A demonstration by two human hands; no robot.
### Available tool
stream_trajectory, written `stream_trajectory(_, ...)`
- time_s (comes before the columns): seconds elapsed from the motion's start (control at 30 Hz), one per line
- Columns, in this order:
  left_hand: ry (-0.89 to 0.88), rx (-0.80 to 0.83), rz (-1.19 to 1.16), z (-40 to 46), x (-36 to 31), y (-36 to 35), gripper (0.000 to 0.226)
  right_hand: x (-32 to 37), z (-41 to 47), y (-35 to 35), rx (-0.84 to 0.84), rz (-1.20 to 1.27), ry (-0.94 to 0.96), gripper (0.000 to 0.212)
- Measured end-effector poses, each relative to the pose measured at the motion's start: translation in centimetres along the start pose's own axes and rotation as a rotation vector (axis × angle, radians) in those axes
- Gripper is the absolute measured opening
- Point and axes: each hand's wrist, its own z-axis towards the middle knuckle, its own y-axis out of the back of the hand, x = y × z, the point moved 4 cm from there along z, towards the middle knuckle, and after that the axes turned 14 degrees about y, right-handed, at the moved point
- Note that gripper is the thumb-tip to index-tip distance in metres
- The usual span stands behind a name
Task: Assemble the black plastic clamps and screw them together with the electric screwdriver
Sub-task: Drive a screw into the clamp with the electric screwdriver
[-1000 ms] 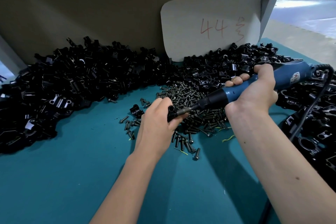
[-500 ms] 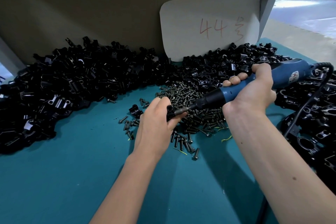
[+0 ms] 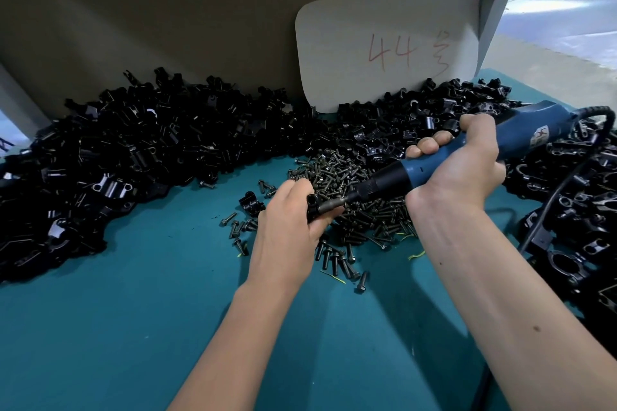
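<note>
Head view — left hand (image 3: 287, 230) curls round a black clamp (image 3: 314, 210), held above the teal table (image 3: 117, 327) at centre. Right hand (image 3: 460, 170) grips the blue screwdriver (image 3: 444, 157), bit touching the clamp. Screws (image 3: 350, 183) heaped just beyond; clamp piles (image 3: 117, 160) far left and right. Card (image 3: 384, 47) marked "44" — far, upright.

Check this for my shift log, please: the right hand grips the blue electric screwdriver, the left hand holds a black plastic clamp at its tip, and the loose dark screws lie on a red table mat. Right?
Not quite: the table mat is teal, not red, as the head view shows. The rest holds: the right hand grips the blue electric screwdriver, the left hand holds a black plastic clamp at its tip, and the loose dark screws lie on the mat.
</note>
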Motion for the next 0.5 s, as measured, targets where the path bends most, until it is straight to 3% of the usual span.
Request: stream_trajectory(0.5, 0.038, -0.009, 0.017, -0.06, 0.18, -0.07, 0.035, 0.47, -0.6, -0.9, 0.115, 0.019, 0.061, 0.021)
